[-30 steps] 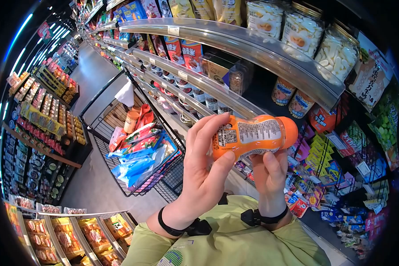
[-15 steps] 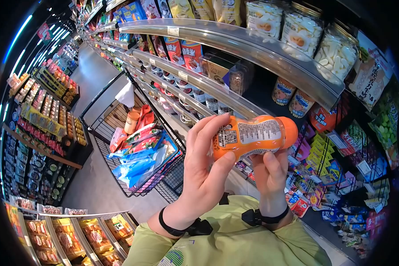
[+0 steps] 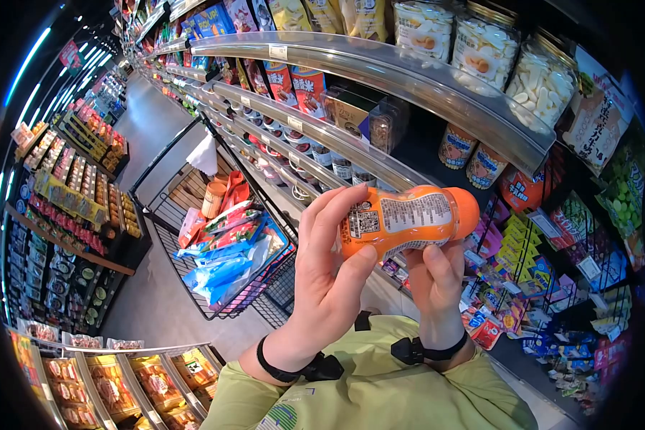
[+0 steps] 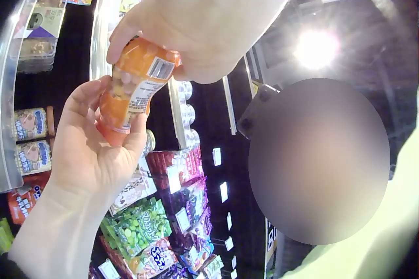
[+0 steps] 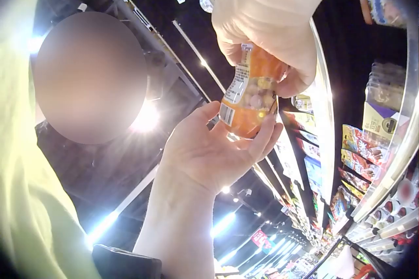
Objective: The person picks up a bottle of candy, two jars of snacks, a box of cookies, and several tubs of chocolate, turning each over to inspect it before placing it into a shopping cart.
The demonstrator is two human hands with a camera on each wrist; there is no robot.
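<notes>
Overhead, from 11 to 2 o'clock: curved shop shelves (image 3: 380, 68) stacked with snack jars and packets. At 9 o'clock, a wire shopping cart (image 3: 265, 283) loaded with bags. Dead centre, left hand (image 3: 330, 272) curled round the barcode end of an orange bottle (image 3: 405, 218), thumb beneath, fingers over the top. Right hand (image 3: 433, 279) at 4 o'clock, gripping the same bottle from below near its cap. Bottle lying sideways, cap toward 3 o'clock, raised before the shelves.
</notes>
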